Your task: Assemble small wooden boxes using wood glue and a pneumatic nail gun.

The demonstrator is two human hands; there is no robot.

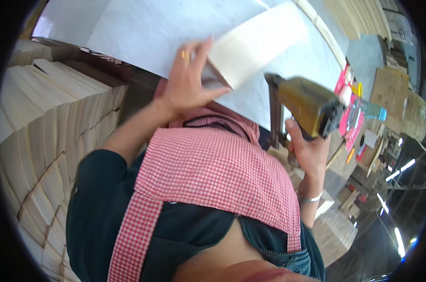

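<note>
A pale wooden piece (257,44), long and box-like, lies slanted on the light worktop (138,35). My left hand (189,77), with a ring on one finger, is at its near end. Thumb and fingers are spread apart there, with the thumb tip by the lower corner; I cannot tell how firmly they touch. To the right, my right hand (309,152) grips a yellow and black nail gun (304,103) by its handle. The gun is held apart from the wooden piece, over the worktop's near edge. Part of the grip is hidden behind its body.
Tall stacks of pale wooden boards (48,122) stand close on my left. More boards (358,16) lie at the far right, beyond a narrow pale strip (323,30) along the worktop. Cardboard (391,96) and a pink cloth (351,127) with small items are on the right.
</note>
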